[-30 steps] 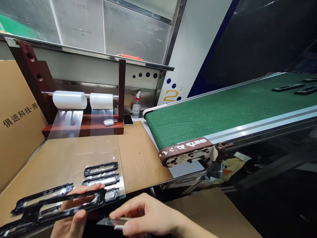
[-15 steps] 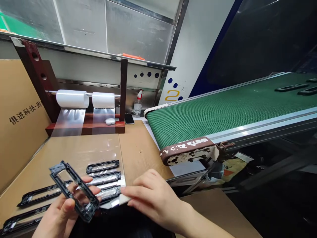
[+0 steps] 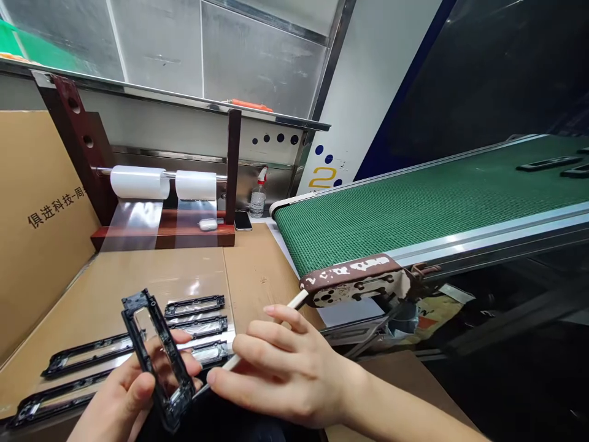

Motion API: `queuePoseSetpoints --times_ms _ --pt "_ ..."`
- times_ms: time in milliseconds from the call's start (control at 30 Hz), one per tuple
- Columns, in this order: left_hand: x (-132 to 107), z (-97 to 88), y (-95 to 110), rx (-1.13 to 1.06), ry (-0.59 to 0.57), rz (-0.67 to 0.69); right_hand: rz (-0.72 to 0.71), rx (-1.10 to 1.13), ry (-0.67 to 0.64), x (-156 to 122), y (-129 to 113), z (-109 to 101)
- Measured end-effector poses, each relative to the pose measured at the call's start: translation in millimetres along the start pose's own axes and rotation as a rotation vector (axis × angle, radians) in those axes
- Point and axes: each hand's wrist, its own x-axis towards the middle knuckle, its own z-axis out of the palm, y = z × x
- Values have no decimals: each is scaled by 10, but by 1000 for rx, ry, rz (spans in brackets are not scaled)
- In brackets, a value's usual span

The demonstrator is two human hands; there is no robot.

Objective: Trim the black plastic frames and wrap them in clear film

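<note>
My left hand [image 3: 133, 390] is closed around a black plastic frame [image 3: 173, 368] with a long clear window, held tilted above the cardboard surface. In my right hand [image 3: 294, 368] is a slim white-handled craft knife [image 3: 297, 299], its thin metal end near the lower side of the frame. The tip is partly hidden by my fingers. Further black frames lie on the work surface: short ones such as the rear frame [image 3: 196, 305] behind my hands, and two longer ones, including the left frame [image 3: 87, 353], partly covered by my left hand.
Two rolls of clear film, including the wider roll [image 3: 140, 183], hang on a dark red stand [image 3: 202, 238]. A spray bottle [image 3: 258, 199] and a phone [image 3: 243, 221] stand beside it. The green conveyor belt [image 3: 368, 215] carries black frames at the right. A cardboard box [image 3: 37, 184] borders the left.
The held frame has turned more upright and shifted slightly right. My right hand has rotated the knife, so its white handle now points up and away. The camera view has shifted slightly.
</note>
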Motion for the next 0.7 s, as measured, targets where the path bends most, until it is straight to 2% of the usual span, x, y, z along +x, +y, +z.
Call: queuePoseSetpoints --times_ms 333,700 --pt "20 -28 -36 29 -82 -25 31 74 7 -45 30 61" --pt "7 43 -32 4 -54 -52 44 86 -12 -83 29 49"
